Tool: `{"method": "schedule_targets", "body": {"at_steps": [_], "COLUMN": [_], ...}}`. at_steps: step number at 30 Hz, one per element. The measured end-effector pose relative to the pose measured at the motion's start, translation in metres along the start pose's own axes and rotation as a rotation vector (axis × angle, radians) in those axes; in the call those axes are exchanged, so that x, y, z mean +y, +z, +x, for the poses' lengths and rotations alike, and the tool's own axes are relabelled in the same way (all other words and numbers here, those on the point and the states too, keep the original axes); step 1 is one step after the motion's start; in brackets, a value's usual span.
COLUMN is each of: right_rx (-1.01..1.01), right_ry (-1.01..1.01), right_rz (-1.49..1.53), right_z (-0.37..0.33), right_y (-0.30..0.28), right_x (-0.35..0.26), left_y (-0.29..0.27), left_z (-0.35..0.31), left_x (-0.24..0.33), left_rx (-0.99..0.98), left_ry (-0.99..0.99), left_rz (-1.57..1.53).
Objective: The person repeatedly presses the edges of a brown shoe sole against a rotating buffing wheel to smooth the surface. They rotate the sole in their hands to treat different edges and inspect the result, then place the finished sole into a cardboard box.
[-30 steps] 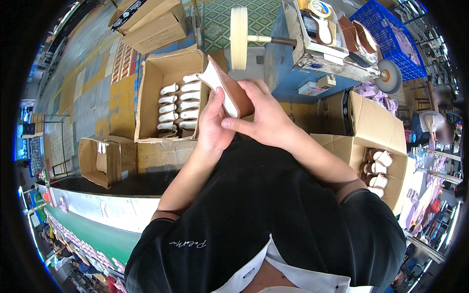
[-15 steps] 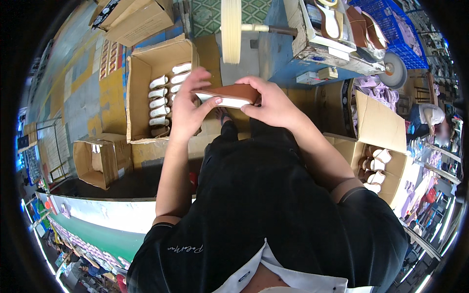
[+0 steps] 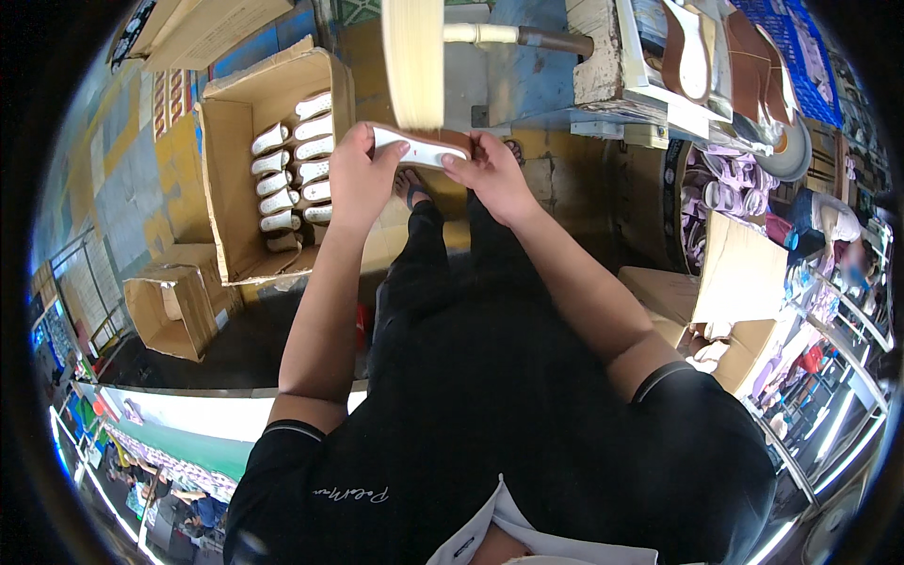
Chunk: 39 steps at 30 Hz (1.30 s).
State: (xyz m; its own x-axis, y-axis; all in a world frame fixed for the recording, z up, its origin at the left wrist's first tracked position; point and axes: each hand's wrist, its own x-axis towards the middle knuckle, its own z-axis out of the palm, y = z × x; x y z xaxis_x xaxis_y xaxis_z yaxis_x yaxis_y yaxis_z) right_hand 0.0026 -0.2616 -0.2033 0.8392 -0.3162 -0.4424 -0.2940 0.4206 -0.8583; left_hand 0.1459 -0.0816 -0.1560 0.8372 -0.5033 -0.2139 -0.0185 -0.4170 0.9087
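A: Which portions cannot be inspected?

B: On the sole (image 3: 419,151), the brown side shows only as a strip along the upper edge. The fingers behind it are largely concealed. The wheel (image 3: 412,66) is cut off by the top of the view. Sole and wheel meet in view; actual contact cannot be determined. A red mark on the white face is too small to make out.

A: State the pose of each hand.

B: The left hand (image 3: 363,184) grasps the sole's left end, thumb on the white face. The right hand (image 3: 497,184) grasps the right end, thumb likewise in front. The left forearm (image 3: 325,292) runs nearly straight forward; the right forearm (image 3: 584,281) slants inward.

A: Where is the sole located?

B: Crosswise between both hands, at the wheel's near end, white face toward the wearer. An open carton (image 3: 226,160) of white-topped pieces (image 3: 314,127) stands to the left.
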Motion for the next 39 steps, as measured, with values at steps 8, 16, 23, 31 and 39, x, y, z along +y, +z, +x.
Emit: {"method": "schedule_targets", "body": {"at_steps": [8,16,23,31,39], "right_rx": [0.018,0.055,0.048,0.024,0.094], "right_ry": [0.092,0.014,0.032,0.025,0.122], "right_rz": [0.172,0.333,0.306,0.481,0.236], "right_z": [0.011,0.003,-0.008,0.0,-0.012], "right_y": [0.022,0.037,0.028,0.044,0.053], "right_x": [0.001,0.003,-0.006,-0.013,-0.011], "left_y": [0.002,-0.004,0.008,0.0,-0.022], "left_z": [0.012,0.007,0.003,0.007,-0.003], "left_x": [0.005,0.031,0.027,0.04,0.019], "left_rx": [0.184,0.197,0.195,0.278,0.238], "left_ry": [0.08,0.162,0.1,0.167,0.219], "left_rz": [0.158,0.243,0.182,0.253,0.162]}}
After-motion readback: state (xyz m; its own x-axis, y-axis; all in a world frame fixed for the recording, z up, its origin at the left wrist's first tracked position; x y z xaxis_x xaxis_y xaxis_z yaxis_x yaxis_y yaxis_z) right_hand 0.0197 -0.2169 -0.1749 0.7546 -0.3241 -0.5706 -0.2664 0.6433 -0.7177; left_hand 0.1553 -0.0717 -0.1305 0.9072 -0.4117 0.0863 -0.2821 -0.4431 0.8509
